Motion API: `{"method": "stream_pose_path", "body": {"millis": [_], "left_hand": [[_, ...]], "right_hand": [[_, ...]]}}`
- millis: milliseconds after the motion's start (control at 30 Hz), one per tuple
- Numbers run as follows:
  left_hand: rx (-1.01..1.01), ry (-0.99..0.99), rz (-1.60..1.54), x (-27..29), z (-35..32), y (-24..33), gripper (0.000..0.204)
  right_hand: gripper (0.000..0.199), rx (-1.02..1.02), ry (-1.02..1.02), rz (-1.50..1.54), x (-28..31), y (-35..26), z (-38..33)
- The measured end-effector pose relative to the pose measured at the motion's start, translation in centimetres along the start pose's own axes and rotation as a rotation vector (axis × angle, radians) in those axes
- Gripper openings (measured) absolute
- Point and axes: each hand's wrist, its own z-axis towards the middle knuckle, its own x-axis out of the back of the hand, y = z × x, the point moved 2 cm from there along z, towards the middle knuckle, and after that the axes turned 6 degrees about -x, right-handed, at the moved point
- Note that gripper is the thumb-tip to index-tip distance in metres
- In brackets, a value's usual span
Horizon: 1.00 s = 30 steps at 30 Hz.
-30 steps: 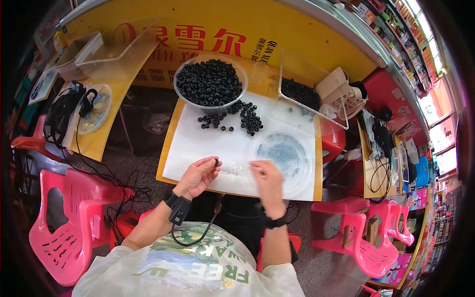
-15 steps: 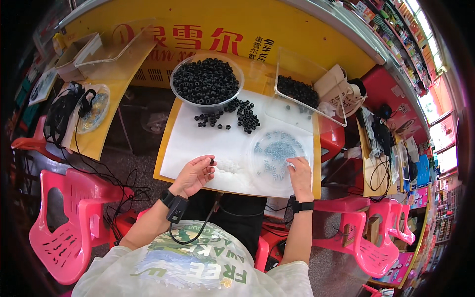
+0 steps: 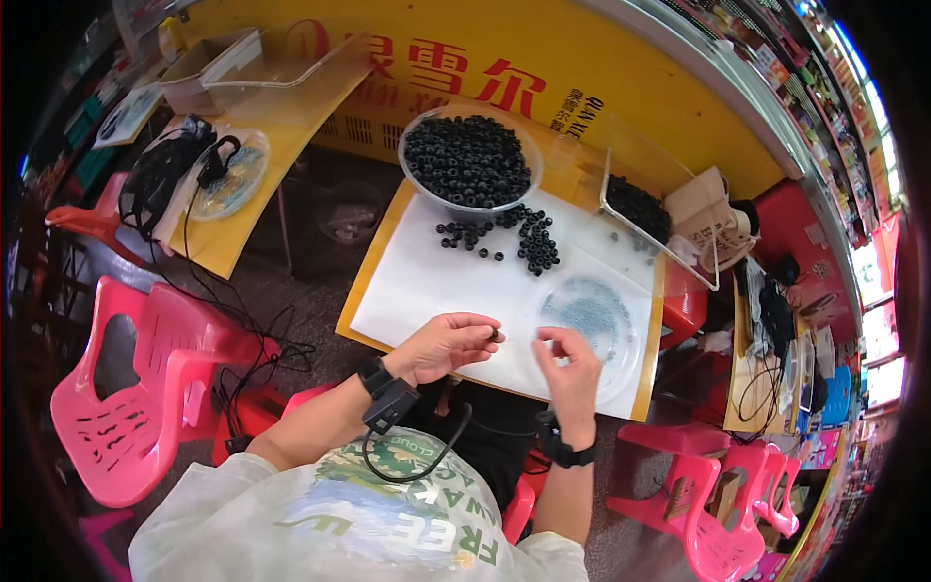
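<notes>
My left hand (image 3: 441,349) is over the near edge of the white work surface (image 3: 407,272), its thumb and fingertips pinching a black bead (image 3: 496,336). Facing it, a short gap away, my right hand (image 3: 572,373) has thumb and forefinger drawn together; whatever they hold is too small to make out. Behind the right hand lies a round clear dish (image 3: 635,354) with a spread of tiny blue beads (image 3: 587,308). Farther back stands a clear round bowl (image 3: 407,175) heaped with black beads (image 3: 470,160). Loose black beads (image 3: 538,247) lie scattered in front of the bowl.
A clear bin (image 3: 713,276) with black beads stands at the table's far right, beside a cloth bag (image 3: 703,213). Pink chairs (image 3: 136,388) flank me, with cables (image 3: 291,339) on the left. A yellow side table (image 3: 233,233) carries another dish. A yellow panel (image 3: 621,68) borders the back.
My right hand has left the dish of tiny blue beads and come over close to my left hand. The left still pinches the black bead. The whole view has shifted and tilted.
</notes>
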Motion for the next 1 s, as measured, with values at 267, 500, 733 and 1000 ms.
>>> {"method": "stream_pose_path", "body": {"millis": [267, 500, 733, 1000], "left_hand": [[-0.093, 0.034, 0.015, 0.8, -0.7, 0.8, 0.018], [-0.123, 0.03, 0.085, 1.1, -0.8, 0.6, 0.017], [-0.151, 0.029, 0.084, 1.8, -0.8, 0.2, 0.018], [-0.181, 0.165, -0.048, 3.9, -0.6, -0.3, 0.021]], "right_hand": [[0.013, 0.076, -0.085, 0.018, -4.4, -3.3, 0.0], [0.014, 0.11, -0.131, -0.046, -4.4, -2.9, 0.1], [0.015, 0.162, -0.148, -0.119, -5.1, -3.1, -0.5], [0.027, 0.38, -0.044, -0.288, -9.0, -3.3, -2.0]]}}
